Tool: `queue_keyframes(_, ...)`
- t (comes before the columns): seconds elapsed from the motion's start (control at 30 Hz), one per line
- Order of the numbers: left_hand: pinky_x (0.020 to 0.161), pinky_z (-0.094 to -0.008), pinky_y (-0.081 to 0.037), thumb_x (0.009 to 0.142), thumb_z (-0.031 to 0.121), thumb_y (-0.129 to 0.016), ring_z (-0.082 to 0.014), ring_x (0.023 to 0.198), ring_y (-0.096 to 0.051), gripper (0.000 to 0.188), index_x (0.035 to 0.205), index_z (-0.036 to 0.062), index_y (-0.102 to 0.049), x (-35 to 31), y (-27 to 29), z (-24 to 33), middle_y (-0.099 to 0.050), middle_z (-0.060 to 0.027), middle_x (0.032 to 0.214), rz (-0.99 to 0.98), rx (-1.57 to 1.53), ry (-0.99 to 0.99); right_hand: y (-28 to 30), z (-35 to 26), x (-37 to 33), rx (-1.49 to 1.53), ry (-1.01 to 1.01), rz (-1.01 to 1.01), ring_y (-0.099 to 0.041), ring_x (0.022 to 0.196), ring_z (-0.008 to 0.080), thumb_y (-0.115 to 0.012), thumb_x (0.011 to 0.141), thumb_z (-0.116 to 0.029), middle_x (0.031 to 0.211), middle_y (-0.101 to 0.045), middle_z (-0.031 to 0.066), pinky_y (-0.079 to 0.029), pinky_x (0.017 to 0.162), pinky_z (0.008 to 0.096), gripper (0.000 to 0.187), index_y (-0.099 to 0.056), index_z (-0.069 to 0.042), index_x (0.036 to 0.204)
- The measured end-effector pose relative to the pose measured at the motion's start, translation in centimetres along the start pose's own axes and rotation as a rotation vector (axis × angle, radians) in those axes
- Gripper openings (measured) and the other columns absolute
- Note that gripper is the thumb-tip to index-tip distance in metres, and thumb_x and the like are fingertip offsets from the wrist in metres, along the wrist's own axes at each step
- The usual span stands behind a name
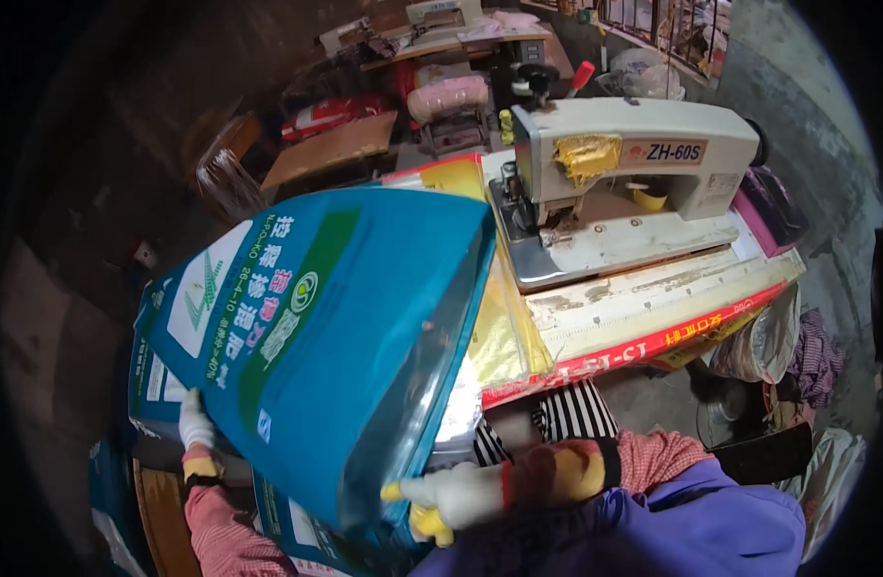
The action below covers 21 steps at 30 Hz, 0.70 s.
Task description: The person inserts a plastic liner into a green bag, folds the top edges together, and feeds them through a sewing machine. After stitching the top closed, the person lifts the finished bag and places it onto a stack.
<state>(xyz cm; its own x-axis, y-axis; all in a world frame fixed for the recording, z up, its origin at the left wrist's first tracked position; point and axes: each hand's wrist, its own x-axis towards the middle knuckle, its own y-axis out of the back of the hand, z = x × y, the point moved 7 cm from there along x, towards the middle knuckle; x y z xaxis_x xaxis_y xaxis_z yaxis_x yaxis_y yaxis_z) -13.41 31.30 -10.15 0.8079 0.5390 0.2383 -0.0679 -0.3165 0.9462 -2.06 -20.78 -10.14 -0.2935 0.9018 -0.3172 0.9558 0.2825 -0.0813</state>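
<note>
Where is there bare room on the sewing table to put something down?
The sewing machine's flat bed is bare between its needle end and its right column. In front, a strip of worn table edge also lies free. The table's left is crowded: the blue sack, held by the left hand and right hand, covers the yellow sacks.

The sack [316, 346] lies left of the sewing machine [624, 173], which stands on the table [653, 298]; chairs [230, 173] stand behind.

Sewing workshop, industrial sewing machine [634, 163], stacked sacks [316, 327]
</note>
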Motion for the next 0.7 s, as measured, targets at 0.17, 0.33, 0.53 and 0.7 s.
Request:
queue_keyframes(0.17,0.051,-0.0232,-0.042,0.093,0.028,-0.048,-0.0144,0.062,-0.052,0.026,0.106,0.0047,-0.051,-8.4,2.9,8.5,-0.056,-0.0018,0.081,0.057,-1.289,0.675,9.2,0.2,-8.8,-0.558,0.326,0.682,-0.062,0.079,0.0229,-0.054,0.085,-0.021,0.087,-0.063,0.0101,-0.050,0.067,0.0315,0.033,-0.053,-0.006,0.115)
queue_keyframes(0.33,0.074,-0.0281,-0.047,0.093,0.039,-0.048,-0.0138,0.087,-0.053,0.044,0.115,0.0012,-0.047,-22.1,7.2,23.3,-0.056,-0.0063,0.099,-0.047,-1.510,0.784,16.2,0.3,-3.5,-1.352,-0.414,0.601,-0.060,0.095,0.0275,-0.057,0.080,-0.033,0.104,-0.062,0.0147,-0.050,0.067,0.0436,0.039,-0.058,-0.007,0.110)
queue_keyframes(0.53,0.077,-0.0331,-0.046,0.097,0.025,-0.043,-0.0236,0.091,-0.054,0.033,0.117,-0.0014,-0.047,-24.3,5.6,34.5,-0.055,-0.0120,0.104,-0.164,-2.235,0.818,18.2,3.6,1.1,-0.621,0.558,0.695,-0.054,0.108,0.0260,-0.053,0.082,-0.021,0.121,-0.052,0.0147,-0.048,0.080,0.0418,0.036,-0.055,-0.011,0.116)
queue_keyframes(0.7,0.074,-0.0296,-0.046,0.095,0.014,-0.042,-0.0192,0.083,-0.054,0.018,0.101,-0.0013,-0.048,-25.2,6.0,33.4,-0.054,-0.0136,0.097,0.075,-2.085,0.830,18.4,2.6,2.7,-0.659,0.524,0.650,-0.055,0.106,0.0253,-0.053,0.083,-0.020,0.119,-0.053,0.0133,-0.049,0.080,0.0400,0.034,-0.055,-0.011,0.116)
